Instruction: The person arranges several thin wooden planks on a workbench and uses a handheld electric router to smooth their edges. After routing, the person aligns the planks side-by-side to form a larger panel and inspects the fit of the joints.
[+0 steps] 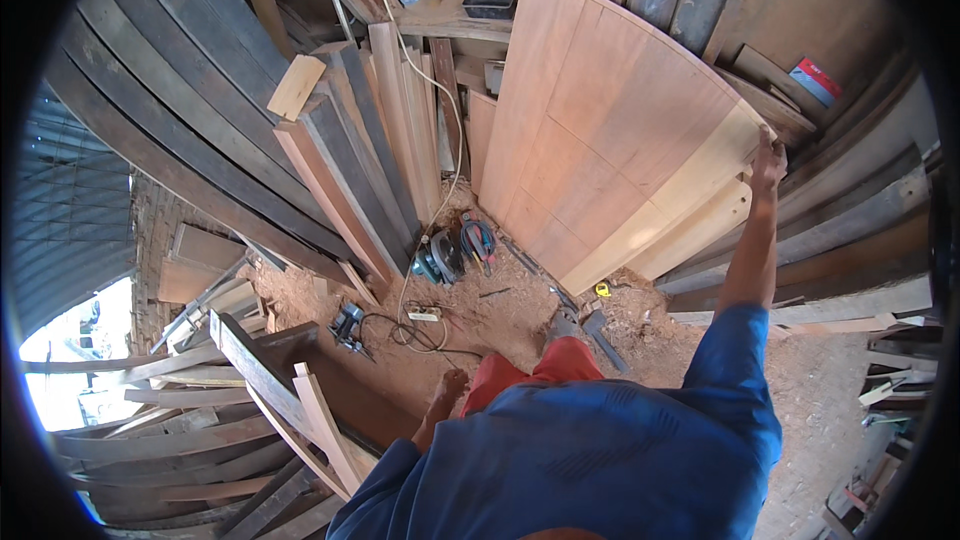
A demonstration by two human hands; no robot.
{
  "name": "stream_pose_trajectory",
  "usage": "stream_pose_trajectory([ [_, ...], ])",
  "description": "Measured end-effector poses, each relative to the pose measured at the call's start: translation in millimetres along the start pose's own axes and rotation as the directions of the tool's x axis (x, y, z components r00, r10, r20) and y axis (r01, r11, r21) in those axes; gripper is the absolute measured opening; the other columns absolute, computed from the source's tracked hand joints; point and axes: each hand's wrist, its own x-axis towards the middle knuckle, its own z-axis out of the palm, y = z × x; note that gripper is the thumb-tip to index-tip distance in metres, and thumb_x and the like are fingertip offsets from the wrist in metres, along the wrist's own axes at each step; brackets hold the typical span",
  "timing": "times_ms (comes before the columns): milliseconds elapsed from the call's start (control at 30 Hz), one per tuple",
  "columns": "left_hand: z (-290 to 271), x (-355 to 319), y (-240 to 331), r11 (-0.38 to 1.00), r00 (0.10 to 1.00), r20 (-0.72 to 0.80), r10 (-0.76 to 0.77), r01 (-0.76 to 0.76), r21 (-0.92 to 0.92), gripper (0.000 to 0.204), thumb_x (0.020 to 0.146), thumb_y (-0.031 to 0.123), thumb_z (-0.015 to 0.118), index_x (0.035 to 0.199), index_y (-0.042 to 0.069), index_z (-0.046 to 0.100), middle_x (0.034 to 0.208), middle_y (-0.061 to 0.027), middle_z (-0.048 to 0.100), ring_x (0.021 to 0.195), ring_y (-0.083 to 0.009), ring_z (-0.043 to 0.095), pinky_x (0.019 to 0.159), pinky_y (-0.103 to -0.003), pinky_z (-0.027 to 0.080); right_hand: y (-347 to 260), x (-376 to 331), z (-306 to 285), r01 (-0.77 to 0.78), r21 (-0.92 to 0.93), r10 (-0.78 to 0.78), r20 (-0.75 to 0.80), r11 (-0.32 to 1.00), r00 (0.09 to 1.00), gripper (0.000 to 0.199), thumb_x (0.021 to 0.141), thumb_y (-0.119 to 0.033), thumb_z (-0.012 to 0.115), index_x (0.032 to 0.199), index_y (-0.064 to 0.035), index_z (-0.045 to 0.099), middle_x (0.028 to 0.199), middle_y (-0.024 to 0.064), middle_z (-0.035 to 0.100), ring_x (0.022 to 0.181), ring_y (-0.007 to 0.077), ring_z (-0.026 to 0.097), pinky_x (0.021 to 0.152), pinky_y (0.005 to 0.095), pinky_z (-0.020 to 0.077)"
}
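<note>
At lower centre hangs the left hand [455,380], too small to tell whether open or closed. The wooden panel [620,125] leans at upper centre-right, its right corner gripped by the right hand [768,162].

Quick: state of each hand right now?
Left hand: nothing seen in it; open or closed cannot be told.
Right hand: closed on the wooden panel edge.

Right hand [769,162] on corner of wooden panel [612,130]
</note>
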Motion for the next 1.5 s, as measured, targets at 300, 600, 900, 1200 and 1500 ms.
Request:
stream_pose_trajectory([
  [300, 58.1, -4.8, 115.8, 0.719, 0.793, 0.107, 0.599, -0.593, 0.363, 0.048, 0.091, 0.030, 0.059, 0.130, 0.001, 0.056, 0.124, -0.0240, 0.060, 0.108, -0.0383, 0.062, 0.091, -0.042, 0.051, -188.7, -170.5, 16.1, 0.055, -0.100, -0.038, 0.167, 0.993, 0.985, 0.031, 0.095, -0.031, 0.069, 0.112, -0.0062, 0.063, 0.095, 0.0005, 0.062, 0.079, 0.0099, 0.055, 0.063, 0.0280, 0.0471],
  [600, 73.2, -145.6, 315.1, 0.098, 0.136, 0.081, 0.987, -0.926, 0.365, 0.090, 0.083, 0.028, 0.073, 0.151, -0.003, 0.023, 0.149, -0.0351, 0.032, 0.137, -0.0510, 0.034, 0.114, -0.054, 0.031, -252.7, -295.9, 93.8, 0.325, 0.093, -0.338, 0.289, 0.941, 0.896, 0.016, 0.092, -0.013, 0.071, 0.104, -0.0025, 0.071, 0.095, -0.0001, 0.067, 0.086, 0.0075, 0.058, 0.079, 0.0240, 0.0475],
  [900, 96.6, -247.8, 382.4, -0.067, -0.050, 0.051, 0.997, -0.900, 0.431, 0.118, 0.075, 0.028, 0.081, 0.153, -0.007, 0.000, 0.153, -0.0432, 0.005, 0.144, -0.0596, 0.004, 0.120, -0.057, 0.014, -342.1, -400.4, 190.4, 0.348, 0.108, -0.363, 0.366, 0.931, 0.857, 0.026, 0.090, -0.006, 0.069, 0.114, 0.0008, 0.070, 0.111, 0.0128, 0.071, 0.106, 0.0191, 0.064, 0.096, 0.0310, 0.0477],
  [1200, 28.6, -238.8, 390.7, 0.241, 0.175, -0.174, 0.969, -0.818, 0.522, 0.090, 0.082, 0.036, 0.073, 0.145, -0.007, 0.025, 0.145, -0.0358, 0.031, 0.136, -0.0506, 0.028, 0.114, -0.050, 0.030, -368.8, -457.4, 279.6, 0.245, 0.210, -0.319, 0.491, 0.946, 0.811, 0.041, 0.091, -0.013, 0.067, 0.129, -0.0014, 0.060, 0.121, 0.0167, 0.066, 0.114, 0.0257, 0.061, 0.100, 0.0356, 0.0476],
  [1500, -78.8, -250.3, 343.3, 0.217, 0.089, -0.296, 0.951, -0.873, 0.437, 0.094, 0.078, 0.012, 0.068, 0.154, 0.001, 0.012, 0.114, -0.0269, 0.064, 0.106, -0.0429, 0.065, 0.093, -0.047, 0.053, -385.7, -489.3, 325.9, 0.114, 0.464, -0.472, 0.805, 0.878, 0.360, 0.062, 0.096, -0.050, 0.060, 0.139, -0.0050, 0.054, 0.134, 0.0183, 0.056, 0.129, 0.0289, 0.049, 0.108, 0.0421, 0.0411],
])
